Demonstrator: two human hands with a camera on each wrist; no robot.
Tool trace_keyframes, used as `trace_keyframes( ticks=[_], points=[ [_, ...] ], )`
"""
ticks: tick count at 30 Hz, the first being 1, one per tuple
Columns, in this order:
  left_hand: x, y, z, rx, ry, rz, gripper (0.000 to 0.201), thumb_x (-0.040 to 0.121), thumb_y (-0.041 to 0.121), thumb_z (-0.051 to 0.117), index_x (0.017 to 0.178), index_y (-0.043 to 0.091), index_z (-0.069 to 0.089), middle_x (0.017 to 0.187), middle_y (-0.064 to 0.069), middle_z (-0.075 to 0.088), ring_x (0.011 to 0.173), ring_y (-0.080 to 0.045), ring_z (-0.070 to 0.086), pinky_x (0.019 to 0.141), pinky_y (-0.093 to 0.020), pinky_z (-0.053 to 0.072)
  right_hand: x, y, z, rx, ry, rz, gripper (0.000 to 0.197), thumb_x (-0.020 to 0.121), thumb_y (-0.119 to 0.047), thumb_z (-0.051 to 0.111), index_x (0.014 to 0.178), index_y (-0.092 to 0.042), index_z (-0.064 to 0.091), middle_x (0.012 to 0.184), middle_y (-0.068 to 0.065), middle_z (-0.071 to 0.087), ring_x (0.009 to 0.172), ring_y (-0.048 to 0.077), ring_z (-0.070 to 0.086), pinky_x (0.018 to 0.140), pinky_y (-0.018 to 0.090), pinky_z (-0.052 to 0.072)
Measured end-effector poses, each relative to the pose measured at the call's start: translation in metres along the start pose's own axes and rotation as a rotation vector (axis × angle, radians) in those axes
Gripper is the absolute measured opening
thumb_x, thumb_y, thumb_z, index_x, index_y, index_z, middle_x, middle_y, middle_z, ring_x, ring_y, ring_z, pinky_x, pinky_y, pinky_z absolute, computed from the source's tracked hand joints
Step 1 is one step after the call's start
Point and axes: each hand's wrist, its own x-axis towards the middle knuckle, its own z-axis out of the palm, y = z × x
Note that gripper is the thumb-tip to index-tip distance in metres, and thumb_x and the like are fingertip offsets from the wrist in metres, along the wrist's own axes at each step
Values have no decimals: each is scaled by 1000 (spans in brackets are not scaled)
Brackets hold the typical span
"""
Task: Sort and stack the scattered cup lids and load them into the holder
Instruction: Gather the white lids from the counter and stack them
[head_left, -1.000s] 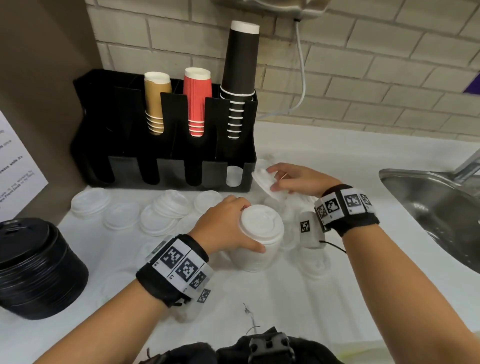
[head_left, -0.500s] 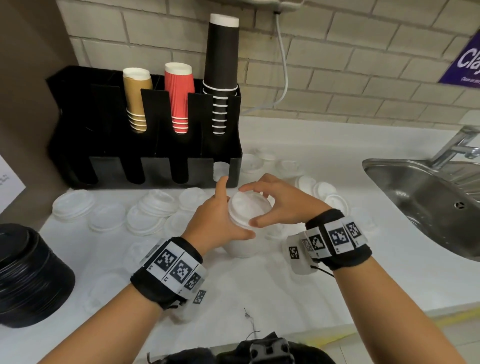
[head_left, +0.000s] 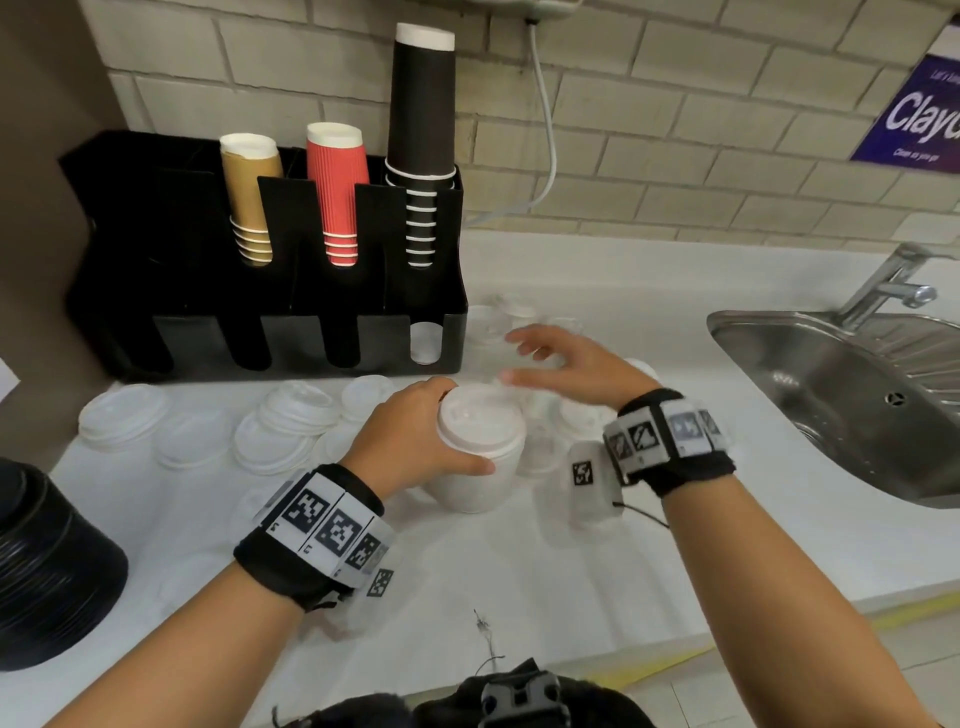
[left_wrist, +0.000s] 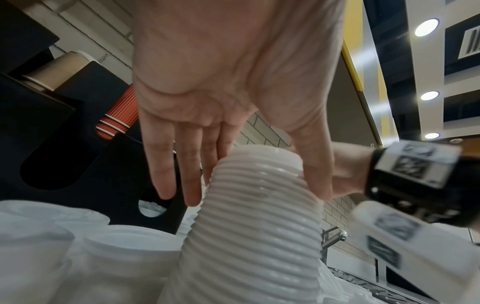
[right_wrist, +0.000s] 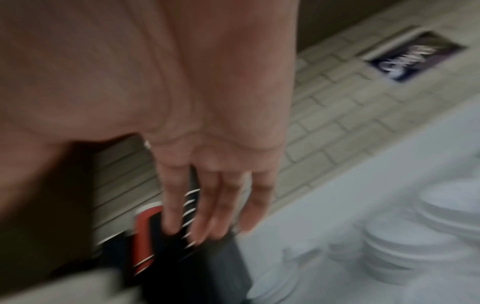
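White desk (head_left: 519, 597) under a brick wall: many lids (head_left: 291, 421) lie loose, holder (head_left: 270, 291) slots nearly bare; left hand (head_left: 410, 441) fingers clasp the stack (head_left: 478, 452), right hand (head_left: 576, 369) spread, empty

Both bare forearms wear black wristbands (head_left: 311, 540) carrying white panels printed with black square markers.

A purple wall sign (head_left: 917, 122) on the brick wall at upper right carries white lettering cut off by the frame edge — "Clayc" is all that reads; the smaller lines above and below it are too small to make out — and the wristbands show only black-and-white coded squares
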Motion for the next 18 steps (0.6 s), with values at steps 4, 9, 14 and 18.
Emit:
trace_keyframes(
  ticks=[4, 9, 14, 18],
  points=[
    [0, 2, -1, 15, -13, -1, 76, 55, 44, 90, 120, 24, 55, 117, 7, 61, 107, -15, 56, 93, -38, 48, 46, 54, -34, -345, 129, 417, 70, 83, -52, 65, 140, -19, 41, 140, 12, 46, 130, 32, 40, 105, 41, 37],
    [0, 1, -1, 44, -16, -7, 73, 55, 47, 89, 117, 26, 56, 113, 10, 61, 105, -13, 57, 91, -37, 49, 70, 96, -35, -600, -13, 628, 100, 64, -62, 76, 146, -28, 29, 142, 15, 43, 134, 40, 31, 103, 49, 36],
    [2, -1, 0, 47, -12, -13, 74, 53, 48, 89, 116, 28, 55, 113, 13, 60, 104, -11, 56, 90, -35, 49, 73, 115, -34, -582, -74, 629, 95, 63, -54, 79, 143, -36, 30, 138, 17, 44, 131, 40, 35, 98, 49, 39],
    [2, -2, 0, 46, -7, -15, 76, 53, 47, 89, 118, 29, 55, 114, 14, 59, 104, -11, 56, 91, -34, 48, 75, 106, -40, -537, 1, 579, 83, 69, -45, 76, 140, -35, 35, 130, 16, 47, 125, 40, 37, 93, 41, 40]
  ],
)
